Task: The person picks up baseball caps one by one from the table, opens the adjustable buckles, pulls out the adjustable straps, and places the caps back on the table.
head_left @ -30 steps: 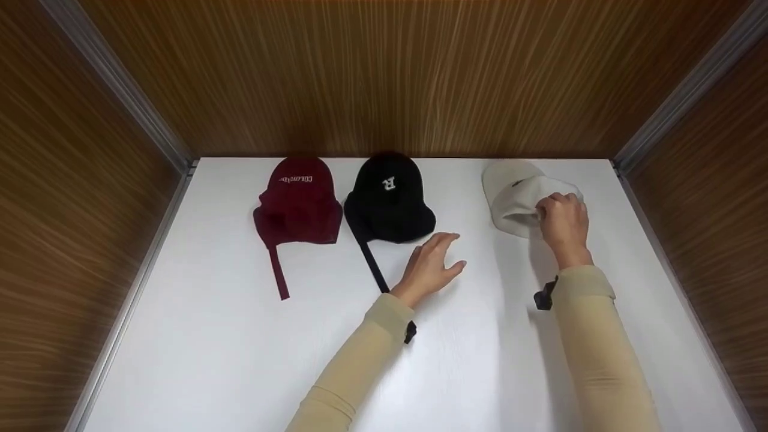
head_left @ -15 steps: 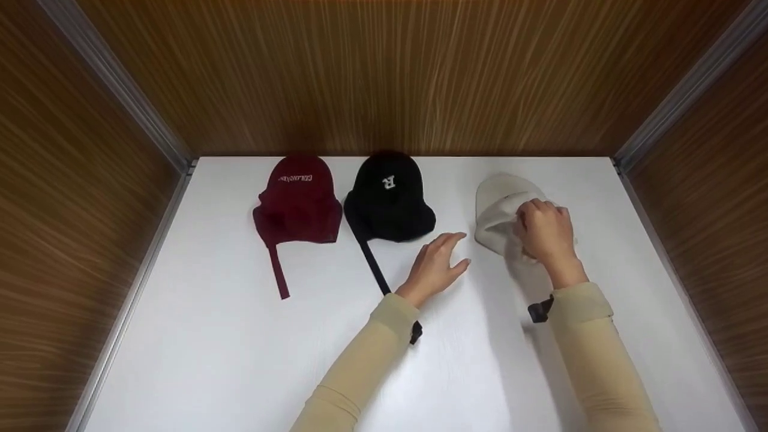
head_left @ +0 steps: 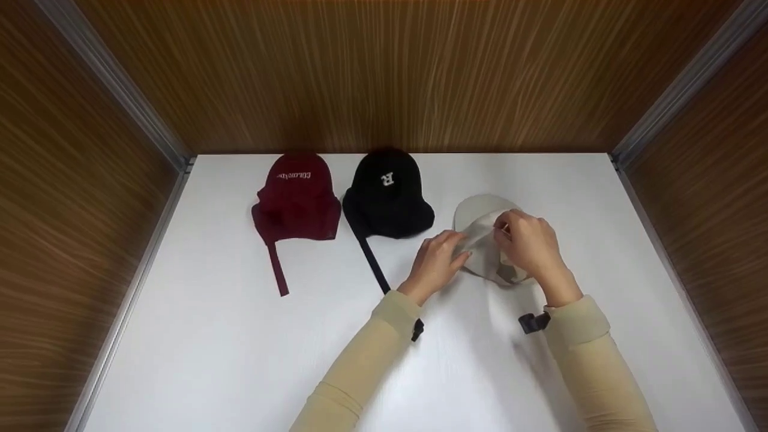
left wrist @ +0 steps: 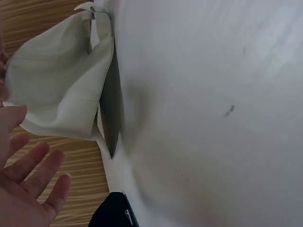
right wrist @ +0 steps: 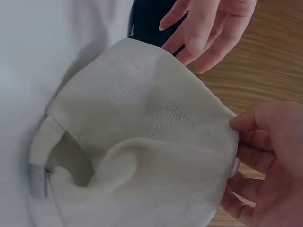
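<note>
A cream baseball cap (head_left: 480, 234) is gripped at the crown by my right hand (head_left: 531, 245), its brim pointing to the back wall. In the right wrist view, the right thumb and fingers pinch the fabric near the top button (right wrist: 235, 167); the back opening and strap buckle (right wrist: 39, 180) face the table. My left hand (head_left: 433, 265) is at the cap's left side, fingers relaxed and apart. Whether its fingertips touch the fabric, I cannot tell. The left wrist view catches the cap's crown (left wrist: 61, 80) sagging in soft folds.
A black cap (head_left: 390, 204) with a white R lies left of the cream one, its strap (head_left: 373, 264) running toward my left wrist. Further left is a maroon cap (head_left: 298, 207) with its strap (head_left: 278, 270) hanging forward. Wood-grain walls (head_left: 384, 78) enclose the white table (head_left: 228, 360).
The right hand has brought the cream cap leftward and toward me, from the back right to beside the left hand. My left hand has barely moved. Black and maroon caps stay put.
</note>
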A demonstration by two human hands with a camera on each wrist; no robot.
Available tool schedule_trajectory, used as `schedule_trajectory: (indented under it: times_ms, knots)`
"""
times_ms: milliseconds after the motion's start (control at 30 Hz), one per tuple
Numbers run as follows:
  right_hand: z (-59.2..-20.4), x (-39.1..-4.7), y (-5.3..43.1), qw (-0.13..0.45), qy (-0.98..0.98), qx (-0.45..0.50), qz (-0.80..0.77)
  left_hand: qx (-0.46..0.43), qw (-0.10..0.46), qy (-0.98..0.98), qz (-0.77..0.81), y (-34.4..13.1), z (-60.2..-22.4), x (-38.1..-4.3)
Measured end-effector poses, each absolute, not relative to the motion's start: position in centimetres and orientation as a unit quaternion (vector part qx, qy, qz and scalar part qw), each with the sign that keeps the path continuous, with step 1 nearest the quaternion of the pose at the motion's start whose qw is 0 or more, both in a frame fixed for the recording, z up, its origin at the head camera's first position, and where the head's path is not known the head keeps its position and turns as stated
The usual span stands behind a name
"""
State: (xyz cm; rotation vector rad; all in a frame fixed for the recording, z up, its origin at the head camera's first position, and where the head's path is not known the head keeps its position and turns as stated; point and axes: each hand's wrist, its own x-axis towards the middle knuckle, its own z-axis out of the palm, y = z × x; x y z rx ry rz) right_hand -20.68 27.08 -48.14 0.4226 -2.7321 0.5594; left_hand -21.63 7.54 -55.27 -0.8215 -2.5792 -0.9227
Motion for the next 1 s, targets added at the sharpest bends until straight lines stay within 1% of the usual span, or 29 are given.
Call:
schedule_trajectory:
  times_ms: [167, 333, 500, 700, 833, 1000]
  knots:
    - [-47.6, -20.1, 26.4, 0.156, -0.955, 0.158, 0.198, -0.285, 0.172, -0.888, -0.316, 7.1, -55.6, -21.5]
    - [-47.2, -19.6, 25.9, 0.15, -0.953, 0.165, 0.205, -0.273, 0.184, -0.884, -0.333, 6.6, -55.8, -21.2]
    - [-46.9, -18.9, 25.7, 0.155, -0.951, 0.175, 0.201, -0.261, 0.164, -0.875, -0.374, 6.4, -55.6, -20.7]
    - [-46.1, -18.1, 25.7, 0.187, -0.943, 0.191, 0.197, -0.256, 0.15, -0.862, -0.41, 6.2, -53.7, -19.9]
    - [-45.5, -17.4, 25.7, 0.196, -0.94, 0.19, 0.204, -0.258, 0.143, -0.854, -0.428, 6.1, -52.6, -19.6]
    - [-44.9, -16.4, 25.9, 0.199, -0.934, 0.194, 0.224, -0.247, 0.114, -0.842, -0.465, 5.8, -51.3, -19.3]
